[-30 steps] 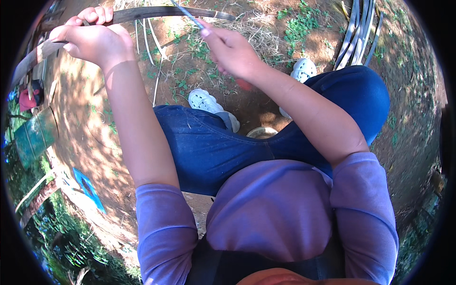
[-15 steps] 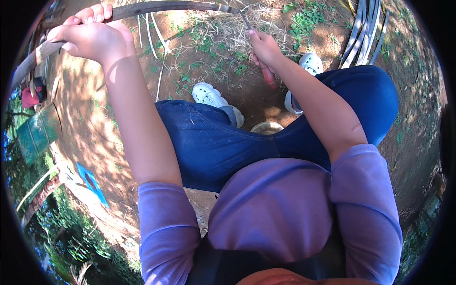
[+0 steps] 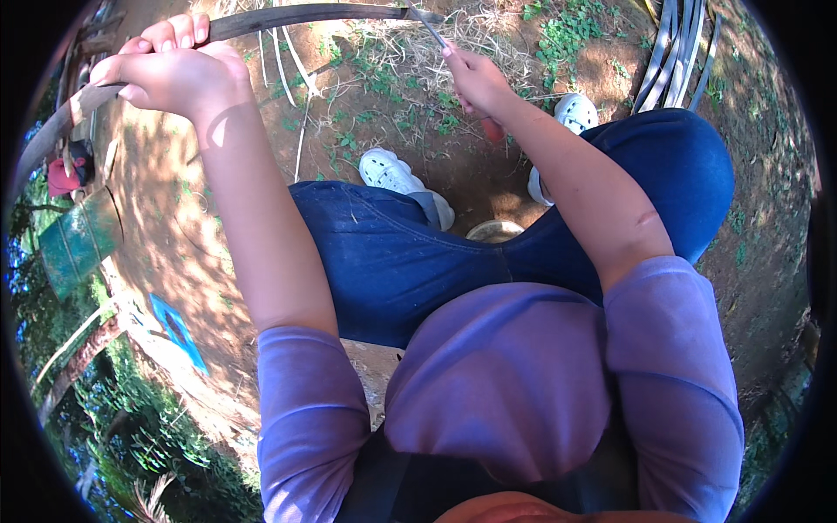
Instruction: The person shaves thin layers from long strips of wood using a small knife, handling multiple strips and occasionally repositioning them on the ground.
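Gripped in my left hand (image 3: 174, 74) is a long, dark, flat strip (image 3: 305, 14), which looks like split bamboo or leaf stalk. It bows across the upper left, with one stretch reaching past my fist to the left rim. My right hand (image 3: 479, 83) is closed round a knife (image 3: 493, 131), whose reddish handle end shows below the fist. The thin grey blade points up and to the left, crossing the strip close to its right end. Whether the edge bites into the strip is too small to tell.
Several similar dark strips (image 3: 673, 57) lie at the upper right. Dry shavings (image 3: 453, 44) and green weeds cover the soil ahead of my white clogs (image 3: 389, 171). A round pale rim (image 3: 494, 231) shows between my thighs. A blue frame-like object (image 3: 177, 331) lies at left.
My right hand has moved slightly left and up, and the blade has shifted from the strip's tip to a little left along it. My left hand keeps its hold.
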Tool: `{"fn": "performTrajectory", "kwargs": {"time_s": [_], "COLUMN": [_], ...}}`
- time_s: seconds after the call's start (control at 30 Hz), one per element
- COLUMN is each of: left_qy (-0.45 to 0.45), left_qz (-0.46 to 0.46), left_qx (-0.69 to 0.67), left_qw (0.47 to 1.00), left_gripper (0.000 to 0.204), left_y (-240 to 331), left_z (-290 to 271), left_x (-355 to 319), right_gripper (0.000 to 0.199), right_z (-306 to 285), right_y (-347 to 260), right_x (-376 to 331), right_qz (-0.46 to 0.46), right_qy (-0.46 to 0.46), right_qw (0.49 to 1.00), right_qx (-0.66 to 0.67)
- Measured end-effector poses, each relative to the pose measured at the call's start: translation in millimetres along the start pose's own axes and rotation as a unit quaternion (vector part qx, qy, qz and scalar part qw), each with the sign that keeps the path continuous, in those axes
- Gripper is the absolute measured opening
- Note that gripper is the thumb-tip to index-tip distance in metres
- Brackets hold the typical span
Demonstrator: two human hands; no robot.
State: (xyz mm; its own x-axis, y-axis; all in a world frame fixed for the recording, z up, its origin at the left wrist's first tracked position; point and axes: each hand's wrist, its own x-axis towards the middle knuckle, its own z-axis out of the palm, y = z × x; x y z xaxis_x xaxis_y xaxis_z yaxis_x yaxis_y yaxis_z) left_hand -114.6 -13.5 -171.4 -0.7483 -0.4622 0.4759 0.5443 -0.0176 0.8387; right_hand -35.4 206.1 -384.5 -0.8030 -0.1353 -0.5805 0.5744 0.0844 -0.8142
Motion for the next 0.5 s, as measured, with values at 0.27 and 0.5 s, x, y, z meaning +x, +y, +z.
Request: {"fn": "performTrajectory", "kwargs": {"time_s": [0.27, 0.5], "left_qy": [0.036, 0.006], "left_qz": [0.007, 0.017], "left_qx": [0.009, 0.023], "left_qw": [0.999, 1.0], "left_gripper": [0.057, 0.058], "left_y": [-5.1, -6.4], "left_z": [-10.7, -11.7], "left_x": [5.3, 5.3], "right_gripper": [0.053, 0.052], "right_z": [10.4, 14.6], "right_y": [-25.0, -17.1], "right_x": [-11.2, -7.2], "right_qz": [-0.071, -0.106], "right_qy": [-0.025, -0.05], "right_qw": [0.996, 0.993], "right_qx": [0.042, -0.01]}}
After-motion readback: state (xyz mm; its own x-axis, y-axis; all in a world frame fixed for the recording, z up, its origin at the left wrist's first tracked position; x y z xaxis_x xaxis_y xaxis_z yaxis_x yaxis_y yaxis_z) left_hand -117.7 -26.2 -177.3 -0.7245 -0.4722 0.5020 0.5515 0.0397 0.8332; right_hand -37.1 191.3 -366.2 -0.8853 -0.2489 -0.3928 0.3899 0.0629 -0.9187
